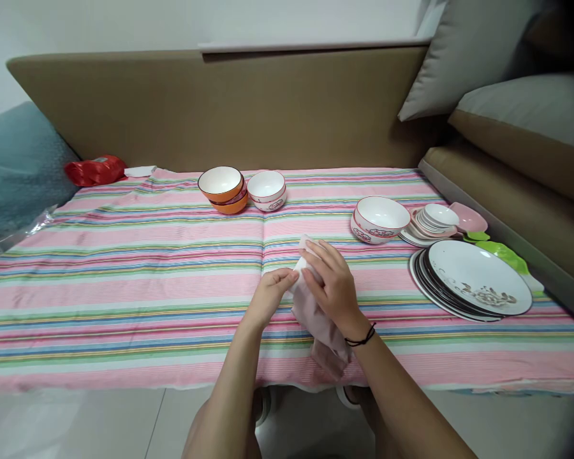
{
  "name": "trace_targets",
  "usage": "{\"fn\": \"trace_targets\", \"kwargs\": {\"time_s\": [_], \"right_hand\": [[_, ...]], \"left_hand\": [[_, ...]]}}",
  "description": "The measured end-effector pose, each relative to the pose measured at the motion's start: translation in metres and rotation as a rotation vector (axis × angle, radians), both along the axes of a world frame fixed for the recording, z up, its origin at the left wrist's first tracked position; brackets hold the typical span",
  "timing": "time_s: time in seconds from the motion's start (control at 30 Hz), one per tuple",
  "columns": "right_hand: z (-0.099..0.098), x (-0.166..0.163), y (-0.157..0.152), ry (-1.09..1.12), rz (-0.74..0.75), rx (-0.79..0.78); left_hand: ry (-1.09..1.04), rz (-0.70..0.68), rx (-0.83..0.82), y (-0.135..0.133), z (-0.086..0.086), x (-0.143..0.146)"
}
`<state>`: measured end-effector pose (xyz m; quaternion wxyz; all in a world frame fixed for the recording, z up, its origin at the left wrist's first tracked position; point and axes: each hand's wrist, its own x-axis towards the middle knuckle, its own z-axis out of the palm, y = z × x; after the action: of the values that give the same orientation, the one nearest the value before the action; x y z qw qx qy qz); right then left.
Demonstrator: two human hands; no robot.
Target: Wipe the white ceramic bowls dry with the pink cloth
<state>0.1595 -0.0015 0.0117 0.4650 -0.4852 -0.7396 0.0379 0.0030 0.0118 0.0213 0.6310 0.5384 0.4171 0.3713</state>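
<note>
A pale pink cloth hangs between my two hands, above the striped cover. My right hand presses it with bent fingers around a small white thing. From the left side, my left hand pinches the white thing's edge with the thumb on top. Fingers and cloth cover most of it, so its kind does not show. Nearest to my right hand stand two nested white bowls with red rims. Farther right lies a stack of oval plates with dark rims, the top one flower-patterned.
Orange bowls and white bowls stand stacked at the back. Small white dishes, a pink dish and a green dish lie at right. A red bundle is far left. The striped cloth ends near my knees.
</note>
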Motion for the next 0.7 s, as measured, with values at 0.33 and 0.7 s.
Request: {"fn": "trace_targets", "kwargs": {"time_s": [0.33,0.7], "right_hand": [[-0.005,0.003,0.004,0.573,-0.025,-0.147],[-0.014,0.000,0.010,0.407,-0.015,-0.251]], "left_hand": [[-0.033,0.103,-0.016,-0.003,0.003,-0.002],[-0.061,0.183,-0.008,-0.009,-0.002,0.006]]}}
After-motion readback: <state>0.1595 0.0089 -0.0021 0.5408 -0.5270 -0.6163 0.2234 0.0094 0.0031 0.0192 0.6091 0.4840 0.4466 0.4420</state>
